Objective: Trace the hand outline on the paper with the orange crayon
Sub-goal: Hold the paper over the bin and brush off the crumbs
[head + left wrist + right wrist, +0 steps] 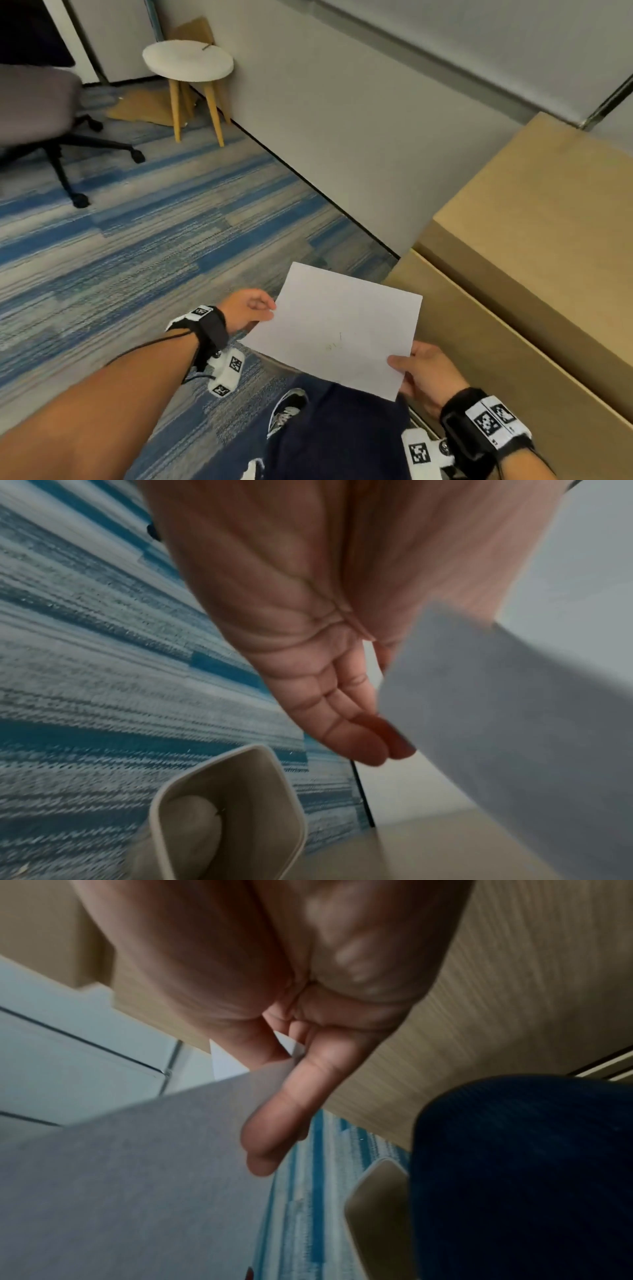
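Note:
A white sheet of paper (346, 325) hangs in the air over my lap and the carpet, with faint scribbles near its middle. My left hand (270, 309) pinches its left edge, thumb on top and fingers below. In the left wrist view the fingers (356, 739) lie fairly straight behind the paper (514, 723). My right hand (399, 369) pinches the near right corner, thumb on top. In the right wrist view a finger (277, 1123) lies under the paper (137, 1191). No orange crayon shows in any view.
A light wooden cabinet (534, 246) stands close on the right. A white round stool (187, 61) and a grey office chair (34, 109) are at the far left on the blue striped carpet (137, 246). A beige bin (226, 815) sits on the floor below my hands.

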Available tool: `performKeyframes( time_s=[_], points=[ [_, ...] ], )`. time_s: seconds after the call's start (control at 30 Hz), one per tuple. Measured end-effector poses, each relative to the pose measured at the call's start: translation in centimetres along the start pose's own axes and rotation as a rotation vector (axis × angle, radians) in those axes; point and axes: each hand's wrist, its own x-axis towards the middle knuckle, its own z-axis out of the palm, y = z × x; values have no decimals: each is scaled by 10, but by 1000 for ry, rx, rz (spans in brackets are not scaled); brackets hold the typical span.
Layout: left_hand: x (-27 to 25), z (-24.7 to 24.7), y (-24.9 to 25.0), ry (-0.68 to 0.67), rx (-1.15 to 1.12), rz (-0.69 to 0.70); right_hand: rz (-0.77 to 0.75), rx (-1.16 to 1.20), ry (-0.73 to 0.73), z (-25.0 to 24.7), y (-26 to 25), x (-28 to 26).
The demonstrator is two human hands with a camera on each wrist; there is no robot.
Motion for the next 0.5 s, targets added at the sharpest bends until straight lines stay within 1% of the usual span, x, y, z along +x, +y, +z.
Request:
performKeyframes(
  time_s=[0.1,0.2,0.27,0.3,0.4,0.5],
  points=[
    [21,25,-29,14,19,-63,36,-81,60,1,19,24],
    [42,45,-59,57,55,-126,69,-161,99,9,29,47],
    [54,55,-65,61,142,-153,93,-196,141,16,32,64],
    [59,60,-64,51,236,-155,99,-215,153,21,31,74],
    [65,70,-47,-43,503,-112,134,-222,176,41,24,103],
    [58,89,-27,-192,568,-7,184,-227,169,65,19,128]
  ],
)
